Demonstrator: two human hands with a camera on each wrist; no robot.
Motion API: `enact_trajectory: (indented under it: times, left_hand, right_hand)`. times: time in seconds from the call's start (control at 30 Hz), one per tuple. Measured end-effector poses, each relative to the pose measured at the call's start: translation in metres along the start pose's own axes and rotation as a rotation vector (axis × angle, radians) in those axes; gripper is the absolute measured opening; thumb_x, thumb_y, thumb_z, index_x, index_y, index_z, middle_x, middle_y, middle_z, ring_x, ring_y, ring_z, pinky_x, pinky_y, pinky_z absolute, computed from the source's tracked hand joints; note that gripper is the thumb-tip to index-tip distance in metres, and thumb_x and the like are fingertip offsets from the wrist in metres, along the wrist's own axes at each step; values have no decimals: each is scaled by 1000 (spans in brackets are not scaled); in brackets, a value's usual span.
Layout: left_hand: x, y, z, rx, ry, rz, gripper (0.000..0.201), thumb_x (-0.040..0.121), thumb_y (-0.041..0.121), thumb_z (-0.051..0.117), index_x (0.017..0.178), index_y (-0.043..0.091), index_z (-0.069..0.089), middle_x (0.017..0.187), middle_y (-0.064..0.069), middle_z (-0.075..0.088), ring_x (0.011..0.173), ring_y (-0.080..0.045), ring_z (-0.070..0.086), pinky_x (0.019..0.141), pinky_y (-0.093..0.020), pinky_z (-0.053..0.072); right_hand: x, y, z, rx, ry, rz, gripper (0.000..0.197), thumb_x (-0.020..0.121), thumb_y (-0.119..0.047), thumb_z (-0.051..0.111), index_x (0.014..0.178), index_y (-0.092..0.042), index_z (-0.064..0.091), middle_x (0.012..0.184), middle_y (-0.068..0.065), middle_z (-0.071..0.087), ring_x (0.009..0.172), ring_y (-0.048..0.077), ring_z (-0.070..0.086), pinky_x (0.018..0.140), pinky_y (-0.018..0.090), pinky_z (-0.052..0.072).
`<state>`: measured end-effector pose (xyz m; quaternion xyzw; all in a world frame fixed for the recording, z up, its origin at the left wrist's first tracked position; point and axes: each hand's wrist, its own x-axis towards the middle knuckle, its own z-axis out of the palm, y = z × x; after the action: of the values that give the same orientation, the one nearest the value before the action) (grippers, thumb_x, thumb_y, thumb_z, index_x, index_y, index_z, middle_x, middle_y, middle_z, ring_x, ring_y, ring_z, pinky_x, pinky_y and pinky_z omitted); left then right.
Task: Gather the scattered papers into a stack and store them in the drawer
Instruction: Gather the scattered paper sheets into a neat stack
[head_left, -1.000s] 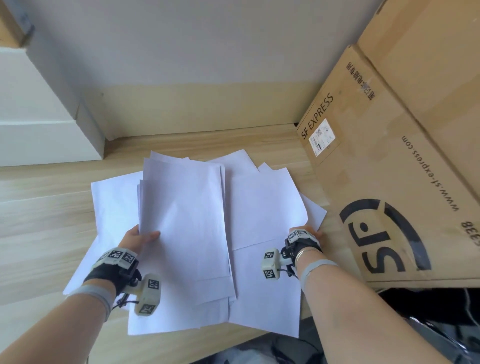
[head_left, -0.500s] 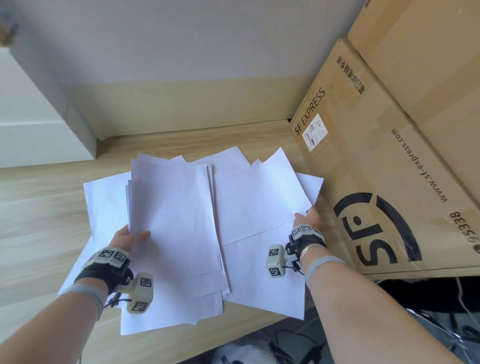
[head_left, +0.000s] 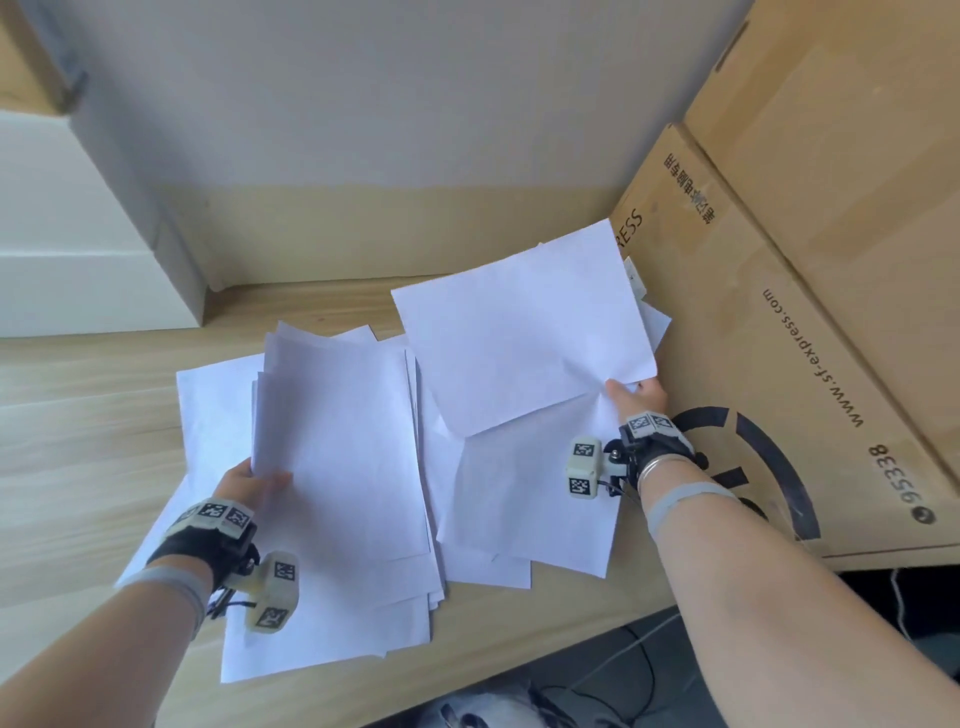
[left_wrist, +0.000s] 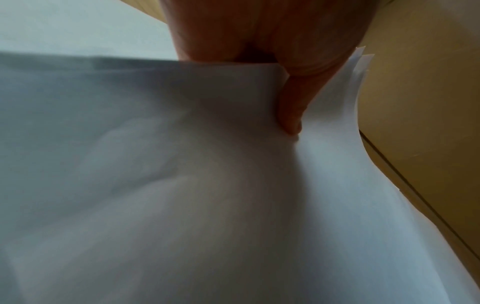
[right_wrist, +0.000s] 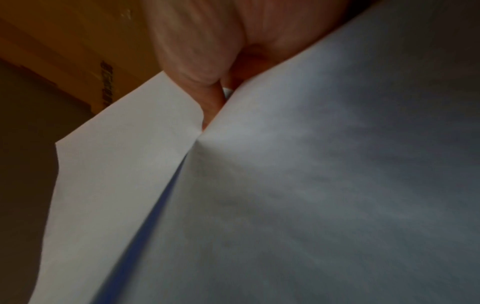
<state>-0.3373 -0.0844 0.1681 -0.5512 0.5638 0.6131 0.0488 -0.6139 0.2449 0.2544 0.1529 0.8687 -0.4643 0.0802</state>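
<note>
Two bundles in hand, more sheets loose on the table (head_left: 78, 405). Left hand (head_left: 244, 480) pinches the near left edge of a sheaf (head_left: 343, 447), thumb on top, other fingers hidden beneath; the wrist view shows the thumb (left_wrist: 291, 115) pressed into the sheets, several edges fanned beside it. Sheaf is raised off the pile, likely so further sheets can be laid on it.

Right hand (head_left: 639, 397) pinches a sheet (head_left: 519, 338) at its near right corner and holds it up, far end tilted toward the box (head_left: 789, 332). Paper creases at the grip; thumb (right_wrist: 210, 102) squeezed into the fold. A corner hold suits peeling one sheet free, but it sags.

Loose sheets (head_left: 530, 499) lie overlapped beneath and between the hands, some overhanging the table's near edge. Others poke out behind the raised sheet, beside the box.

Judgement: gathering is partway done; the raised sheet probably goes onto the sheaf. No drawer visible. Risk: low sheets sliding off the edge.
</note>
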Motion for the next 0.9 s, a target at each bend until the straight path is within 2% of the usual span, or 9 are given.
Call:
enact_trajectory:
  times: [0.1,0.2,0.33,0.43,0.5,0.57,0.67,0.77,0.9]
  left_hand:
    - [-2,3,1,23,13,13,34,84,-3,59,118,-6,55,83,-18,58,72,-29,54,76,-40,46]
    - [-3,6,1,32,12,11,36,84,-6,58,120,-8,53,72,-12,55,64,-24,51,70,-35,45]
    - [-2,5,3,34,13,11,30,86,-2,56,116,-6,55,86,-17,58,76,-29,54,80,-37,40]
    - [-10,8,5,49,31,-16,22,85,15,56,105,8,59,81,-14,60,71,-27,56,70,-32,42]
    - [-11,10,6,52,26,-8,33,87,27,56,115,9,57,90,-13,61,79,-29,57,72,-33,43]
    - [-9,10,6,32,21,11,43,91,27,54,127,4,52,98,-12,57,88,-27,53,79,-33,39]
    - [-10,7,7,-9,-5,-32,36,88,23,58,121,8,55,88,-12,59,77,-27,56,70,-31,43]
    - [-11,4,8,1,-17,-50,33,86,19,59,117,8,55,89,-12,61,78,-28,58,70,-32,48]
    - [-9,2,11,27,-10,-49,40,85,20,62,121,7,54,101,-14,61,92,-32,58,86,-40,47]
  right_hand:
    - [2,-11,8,-45,-126,-68,32,86,-3,60,117,5,57,120,19,63,101,25,60,82,28,43]
    - [0,-19,25,-239,-253,-149,32,86,-7,62,117,2,59,121,17,64,111,30,60,91,32,45]
    - [-13,-20,61,-410,-409,-234,33,86,-6,61,118,2,58,121,18,62,115,30,58,92,29,43]
    - [-30,-19,87,-524,-515,-303,32,88,-7,57,120,-1,57,124,16,61,116,29,57,87,25,41]
    - [-39,-20,104,-545,-575,-330,40,90,-5,53,130,-7,49,132,12,57,121,28,54,90,25,40]
    - [-47,-19,118,-524,-618,-348,51,90,-2,51,138,-14,38,138,9,50,122,29,52,91,27,41]
    - [-56,-19,134,-348,-588,-248,72,90,2,46,148,-32,18,143,4,46,114,31,58,81,29,45]
    - [-64,-21,143,-170,-473,-90,71,92,-3,44,149,-33,13,135,7,53,105,30,61,74,28,43]
    - [-76,-18,162,-172,-529,27,50,98,-30,37,146,-16,27,138,11,48,125,33,48,94,35,38]
